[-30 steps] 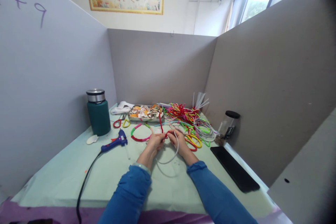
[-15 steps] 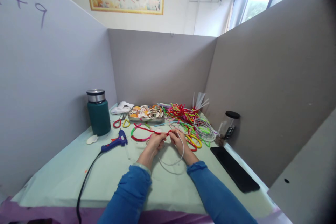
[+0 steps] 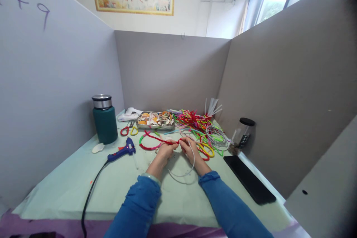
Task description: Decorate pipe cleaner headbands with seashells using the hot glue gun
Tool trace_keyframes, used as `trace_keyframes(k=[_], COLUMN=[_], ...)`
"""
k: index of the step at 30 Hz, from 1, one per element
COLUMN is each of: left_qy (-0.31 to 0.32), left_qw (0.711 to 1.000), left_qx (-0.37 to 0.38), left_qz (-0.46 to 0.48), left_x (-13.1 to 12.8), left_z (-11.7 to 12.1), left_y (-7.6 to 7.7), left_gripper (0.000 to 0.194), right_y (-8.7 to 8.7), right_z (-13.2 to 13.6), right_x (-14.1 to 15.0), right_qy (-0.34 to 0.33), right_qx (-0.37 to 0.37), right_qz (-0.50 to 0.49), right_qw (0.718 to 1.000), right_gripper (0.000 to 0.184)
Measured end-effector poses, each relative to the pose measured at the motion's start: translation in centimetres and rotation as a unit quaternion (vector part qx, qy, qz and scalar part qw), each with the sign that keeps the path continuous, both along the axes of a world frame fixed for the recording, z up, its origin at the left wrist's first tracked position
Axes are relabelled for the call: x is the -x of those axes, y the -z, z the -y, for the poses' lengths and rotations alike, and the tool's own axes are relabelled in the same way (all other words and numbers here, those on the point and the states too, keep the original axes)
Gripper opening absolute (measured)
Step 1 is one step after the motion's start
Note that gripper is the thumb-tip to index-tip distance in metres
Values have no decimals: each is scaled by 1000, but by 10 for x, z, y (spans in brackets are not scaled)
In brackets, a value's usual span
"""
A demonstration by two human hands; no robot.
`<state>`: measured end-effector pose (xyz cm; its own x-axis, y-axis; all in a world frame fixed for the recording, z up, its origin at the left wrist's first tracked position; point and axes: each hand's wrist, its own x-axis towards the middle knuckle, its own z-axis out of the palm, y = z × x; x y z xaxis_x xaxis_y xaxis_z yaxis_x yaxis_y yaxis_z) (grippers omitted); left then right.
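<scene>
The left hand (image 3: pixel 166 151) and right hand (image 3: pixel 190 148), nearly together, pinched the red fuzzy stem (image 3: pixel 157 138) by the white cord (image 3: pixel 194 159), the stem's long axis running toward ten o'clock, its free end nearer the left hand.

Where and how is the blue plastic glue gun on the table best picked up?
Best by the handle, I'd judge, from above on the near side: the glue gun lies on its side, its handle sticking out leftward, with just the black cord trailing from that end.

Glue gun + phone-like slab (image 3: pixel 249 180) on tbl (image 3: pixel 111 193)
</scene>
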<state>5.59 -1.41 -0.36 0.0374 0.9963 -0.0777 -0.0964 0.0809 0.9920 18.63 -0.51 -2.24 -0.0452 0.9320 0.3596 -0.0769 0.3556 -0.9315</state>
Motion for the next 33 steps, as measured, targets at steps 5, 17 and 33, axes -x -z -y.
trace_keyframes(k=[5, 17, 33], left_qy=[4, 22, -1], left_qw=[1000, 1000, 1000], left_qx=[-10, -16, 13], left_qz=[2, 6, -21], left_x=[2, 0, 1], left_z=[-3, 1, -1], left_y=[4, -1, -4], left_gripper=[20, 19, 25], right_y=[1, 8, 9], right_z=[-1, -8, -7], right_x=[-1, -1, -2], right_qy=[-7, 7, -4], right_qx=[-6, 27, -7], right_qz=[7, -12, 20], right_qw=[1000, 1000, 1000], right_gripper=[23, 29, 30])
